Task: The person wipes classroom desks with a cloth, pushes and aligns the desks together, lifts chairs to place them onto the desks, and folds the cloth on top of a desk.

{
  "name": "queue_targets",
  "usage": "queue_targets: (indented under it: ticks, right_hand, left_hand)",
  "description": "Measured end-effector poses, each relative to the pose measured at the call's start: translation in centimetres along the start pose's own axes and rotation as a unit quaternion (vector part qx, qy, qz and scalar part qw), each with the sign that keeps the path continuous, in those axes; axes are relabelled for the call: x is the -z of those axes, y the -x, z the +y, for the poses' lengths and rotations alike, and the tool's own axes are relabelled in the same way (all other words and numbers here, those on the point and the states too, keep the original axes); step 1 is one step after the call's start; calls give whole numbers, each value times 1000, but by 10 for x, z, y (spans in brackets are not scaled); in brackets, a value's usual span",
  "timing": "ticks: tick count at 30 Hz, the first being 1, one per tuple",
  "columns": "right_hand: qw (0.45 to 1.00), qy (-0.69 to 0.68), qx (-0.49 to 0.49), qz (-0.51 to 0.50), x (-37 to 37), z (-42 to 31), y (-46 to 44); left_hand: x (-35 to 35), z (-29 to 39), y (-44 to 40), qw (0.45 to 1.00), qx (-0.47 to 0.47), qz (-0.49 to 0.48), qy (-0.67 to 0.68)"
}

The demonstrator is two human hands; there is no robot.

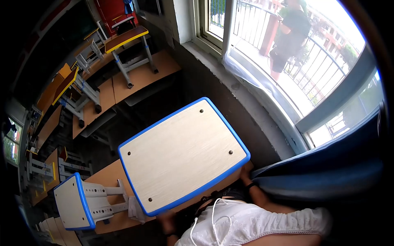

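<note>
Blue-rimmed board at the hands

The blue-rimmed board (pixel 184 153) is a rounded rectangle of pale, faintly grained wood, edged in bright blue, with a dark round fastener near each corner. It sits in front of the person, slanting across the view above the brown counter (pixel 108 172) and near the wall under the window; whether it touches the counter cannot be told. To its left, on the same counter, is a stool (pixel 74 203) with matching pale wood and blue edging and grey perforated supports.

The left hand (pixel 166 220) is at the board's near left corner, the right hand (pixel 246 169) at the near right corner. The right arm is bent, its forearm angled inward, with a dark band at the wrist. Both hands are blurred and partly hidden, so whether they grasp the board cannot be told.
</note>
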State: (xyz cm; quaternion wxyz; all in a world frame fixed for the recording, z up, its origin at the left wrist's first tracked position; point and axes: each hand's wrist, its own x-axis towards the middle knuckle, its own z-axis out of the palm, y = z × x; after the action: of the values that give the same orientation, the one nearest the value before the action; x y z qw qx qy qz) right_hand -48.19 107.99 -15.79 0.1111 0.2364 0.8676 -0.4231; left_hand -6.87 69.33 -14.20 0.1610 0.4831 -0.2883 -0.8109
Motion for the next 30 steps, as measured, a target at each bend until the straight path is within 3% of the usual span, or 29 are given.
queue_targets:
  ticks: [4, 9, 12, 14, 15, 17, 18, 20, 24, 25, 30]
  right_hand:
    - [999, 13, 49, -4, -6, 8, 2]
    - [972, 186, 91, -109, 27, -29, 24]
    - [955, 238, 109, -140, 32, -35, 22]
    - [954, 239, 137, -122, 24, -22, 8]
    - [953, 237, 153, -112, 20, -14, 2]
    - [948, 239, 183, -104, 15, 0, -7]
    - [943, 246, 197, -105, 14, 9, -11]
    - [923, 285, 239, -101, -1, 52, -42]
    - [897, 393, 194, -56, -23, 86, -73]
    - [936, 302, 156, -90, 10, 26, -24]
    - [971, 142, 194, -8, 12, 5, 8]
  left_hand:
    - [-8, -6, 2, 998, -18, -6, 55]
    - [13, -19, -18, 997, -4, 71, 41]
    - [-25, -13, 5, 991, -120, 30, 46]
    - [-10, -13, -12, 992, -40, 112, 35]
    - [-59, 0, 26, 992, -113, 62, 18]
    - [-58, 0, 23, 989, -90, 107, 40]
    - [-37, -2, 9, 983, -30, 180, 34]
    - [-69, 14, 40, 986, -40, 160, -9]
    - [-44, 2, 17, 982, -1, 189, 25]
    - [-37, -3, 12, 984, -6, 178, 24]
    - [-22, -9, -1, 989, 9, 145, 6]
